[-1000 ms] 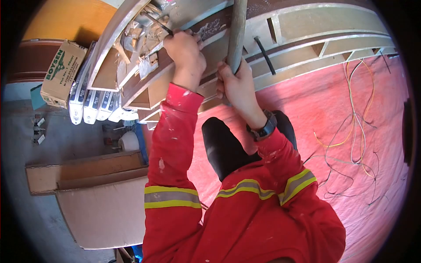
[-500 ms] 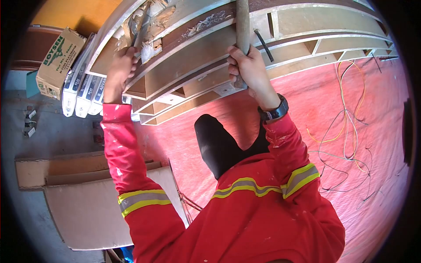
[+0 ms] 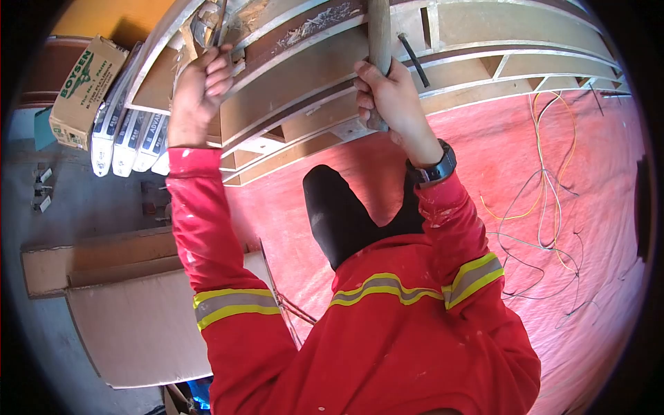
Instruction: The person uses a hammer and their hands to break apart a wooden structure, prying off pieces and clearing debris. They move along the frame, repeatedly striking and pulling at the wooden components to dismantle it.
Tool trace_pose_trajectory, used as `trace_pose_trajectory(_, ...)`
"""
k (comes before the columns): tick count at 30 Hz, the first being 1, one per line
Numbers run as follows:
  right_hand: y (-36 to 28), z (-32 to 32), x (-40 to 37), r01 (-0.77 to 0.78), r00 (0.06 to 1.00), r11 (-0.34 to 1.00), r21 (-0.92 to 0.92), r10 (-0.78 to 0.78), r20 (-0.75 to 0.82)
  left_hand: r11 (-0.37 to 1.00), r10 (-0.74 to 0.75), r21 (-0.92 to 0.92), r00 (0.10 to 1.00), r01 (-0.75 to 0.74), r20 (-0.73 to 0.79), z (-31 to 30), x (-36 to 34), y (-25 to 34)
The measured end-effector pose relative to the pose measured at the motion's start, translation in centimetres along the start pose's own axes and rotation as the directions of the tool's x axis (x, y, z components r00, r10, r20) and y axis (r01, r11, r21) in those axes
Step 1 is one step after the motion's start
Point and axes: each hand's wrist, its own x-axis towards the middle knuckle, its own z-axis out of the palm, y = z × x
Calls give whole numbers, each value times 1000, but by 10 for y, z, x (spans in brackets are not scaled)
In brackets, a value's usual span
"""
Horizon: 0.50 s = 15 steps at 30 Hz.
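My left hand (image 3: 202,93) is closed in a fist around a slim metal chisel (image 3: 221,24), whose shaft sticks up past the fingers. Beside it the wooden surface is chipped, with torn wood splinters (image 3: 252,12). My right hand (image 3: 394,104) grips a thick wooden tool handle (image 3: 379,38) near its lower end; the far end runs out of the top of the view. Both hands are over a long wooden frame with compartments (image 3: 297,97). A dark metal rod (image 3: 413,61) rests on the frame, just right of my right hand.
A cardboard box (image 3: 86,90) stands on white packs (image 3: 128,142) at the left. Flattened cardboard (image 3: 138,332) lies at lower left. Yellow and dark cables (image 3: 546,180) trail over the red floor covering (image 3: 470,145) at the right. Wood shavings (image 3: 315,26) lie on the frame.
My left hand has turned and shifted slightly right, still closed. The frame and box appear a little higher in the view. My right hand keeps its hold on the wooden handle.
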Motion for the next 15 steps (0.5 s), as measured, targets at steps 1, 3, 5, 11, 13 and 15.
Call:
trace_pose_trajectory(1, -1, -1, -2, -13, 1000, 1000, 15, 13, 19, 989, 10, 147, 999, -4, -40, -15, -5, 4)
trace_pose_trajectory(3, -6, -3, -3, -26, 998, 998, 49, 24, 50, 761, 173, 647, 975, -43, -138, -42, 3, 10)
trace_pose_trajectory(5, -8, -1, -3, -22, 999, 999, 32, 21, 32, 293, 353, 955, 933, -40, -69, -42, 7, 20)
trace_pose_trajectory(11, -6, -3, -2, -17, 1000, 1000, -18, 17, 22, -275, 628, 961, 753, -25, 199, -7, 17, -8)
trace_pose_trajectory(13, -6, -4, -2, -16, 1000, 999, -44, 17, 12, -207, 647, 976, 758, 68, 85, -4, 19, -16)
trace_pose_trajectory(15, -6, -5, 0, -8, 1000, 997, -73, 7, -3, -204, 640, 970, 768, 135, 28, 3, 8, -13)
